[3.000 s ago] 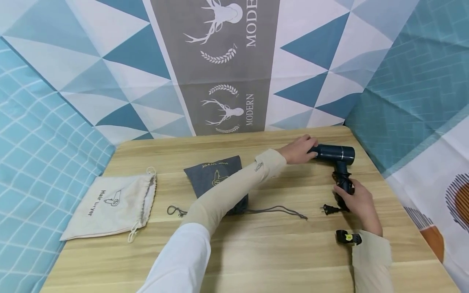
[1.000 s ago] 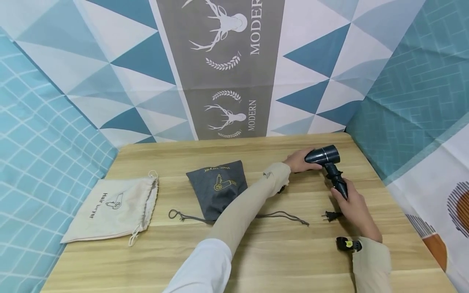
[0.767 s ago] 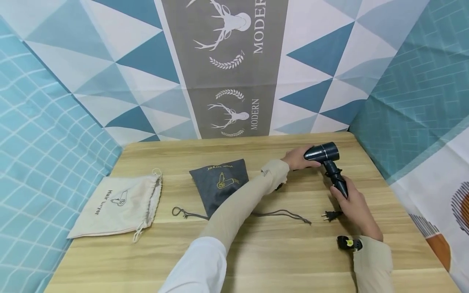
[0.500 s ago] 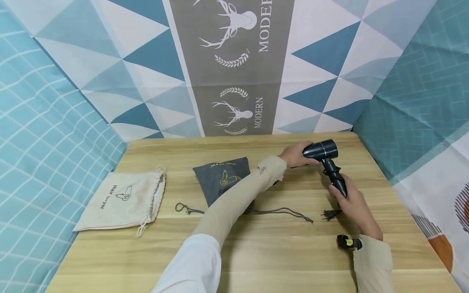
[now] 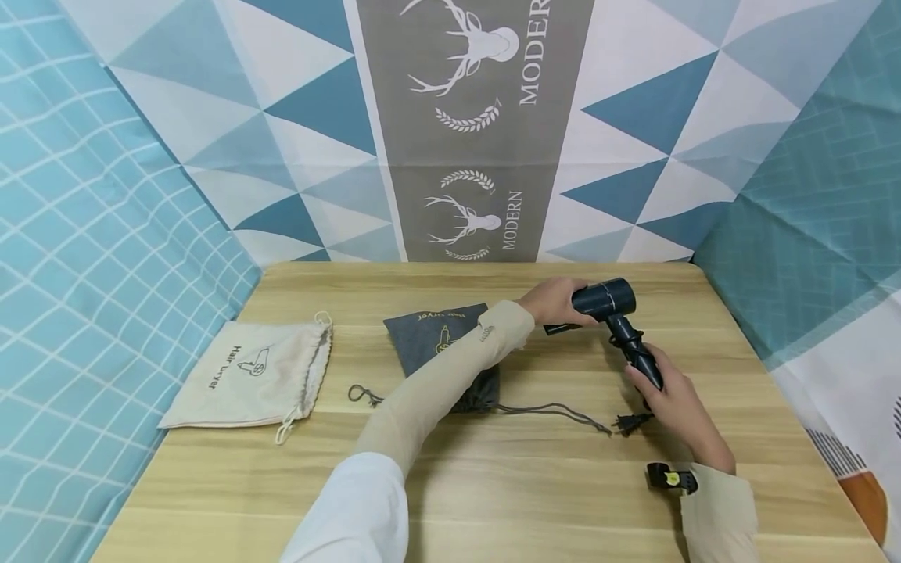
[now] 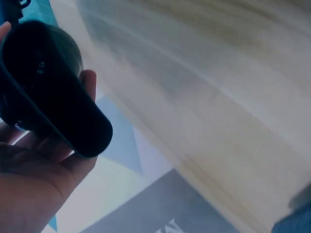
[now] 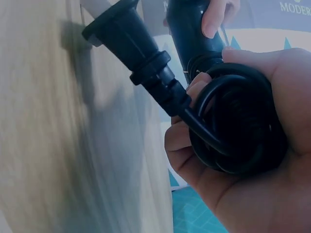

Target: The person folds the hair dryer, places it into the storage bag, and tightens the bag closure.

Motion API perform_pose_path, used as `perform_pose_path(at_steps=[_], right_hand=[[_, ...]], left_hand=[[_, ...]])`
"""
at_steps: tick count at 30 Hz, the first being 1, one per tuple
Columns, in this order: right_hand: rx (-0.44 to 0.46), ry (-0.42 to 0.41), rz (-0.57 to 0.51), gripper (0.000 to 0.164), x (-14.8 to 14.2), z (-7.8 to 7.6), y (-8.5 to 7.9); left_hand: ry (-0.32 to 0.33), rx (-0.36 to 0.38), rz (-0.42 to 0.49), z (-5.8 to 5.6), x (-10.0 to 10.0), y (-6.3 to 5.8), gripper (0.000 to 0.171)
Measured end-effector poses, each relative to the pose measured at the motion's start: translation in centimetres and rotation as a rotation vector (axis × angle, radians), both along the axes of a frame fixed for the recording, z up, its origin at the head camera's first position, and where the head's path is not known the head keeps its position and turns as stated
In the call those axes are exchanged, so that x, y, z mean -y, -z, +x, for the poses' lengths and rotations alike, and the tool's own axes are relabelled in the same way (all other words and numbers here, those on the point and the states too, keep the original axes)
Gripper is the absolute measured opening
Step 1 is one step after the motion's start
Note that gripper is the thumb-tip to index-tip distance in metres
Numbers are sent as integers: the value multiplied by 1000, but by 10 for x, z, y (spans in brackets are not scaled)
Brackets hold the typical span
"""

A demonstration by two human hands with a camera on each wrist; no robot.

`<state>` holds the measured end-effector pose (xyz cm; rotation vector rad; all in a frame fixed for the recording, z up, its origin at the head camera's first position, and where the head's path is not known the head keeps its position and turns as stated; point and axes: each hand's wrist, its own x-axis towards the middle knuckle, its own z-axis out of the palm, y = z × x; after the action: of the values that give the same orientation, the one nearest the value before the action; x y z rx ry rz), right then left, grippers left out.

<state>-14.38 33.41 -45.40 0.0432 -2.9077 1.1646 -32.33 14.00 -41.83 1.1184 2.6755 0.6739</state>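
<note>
A dark navy hair dryer is held by both hands at the right of the table. My left hand grips the left end of its barrel, and a flat dark nozzle-like end pokes out below the palm. Close up in the left wrist view, fingers curl around this dark end. My right hand grips the handle together with its coiled black cord. From that hand hangs a two-pin plug, seen large in the right wrist view.
A dark grey drawstring pouch lies mid-table, partly covered by the left sleeve; its cord stretches right toward the plug. A white drawstring pouch printed "Hair Dryer" lies at the left. Patterned cloth walls enclose the wooden table.
Over three seconds, the hair dryer has shifted left with both hands, its barrel turning from level to slanted. The head view has swung, so the pouches appear further right.
</note>
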Motion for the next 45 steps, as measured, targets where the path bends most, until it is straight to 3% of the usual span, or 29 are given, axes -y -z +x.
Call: perform_pose_path(at_steps=[15, 29, 38, 45], right_hand=[[-63, -46, -53, 59, 26, 10, -18], [-116, -108, -88, 55, 49, 12, -18], [-115, -157, -92, 55, 61, 16, -18], [-167, -202, -91, 54, 75, 20, -21]], left_hand=[[-2, -61, -15, 14, 38, -32, 81], [-49, -124, -10, 36, 78, -43, 84], [-88, -199, -7, 56, 101, -46, 71], [-101, -274, 10, 74, 124, -52, 65]])
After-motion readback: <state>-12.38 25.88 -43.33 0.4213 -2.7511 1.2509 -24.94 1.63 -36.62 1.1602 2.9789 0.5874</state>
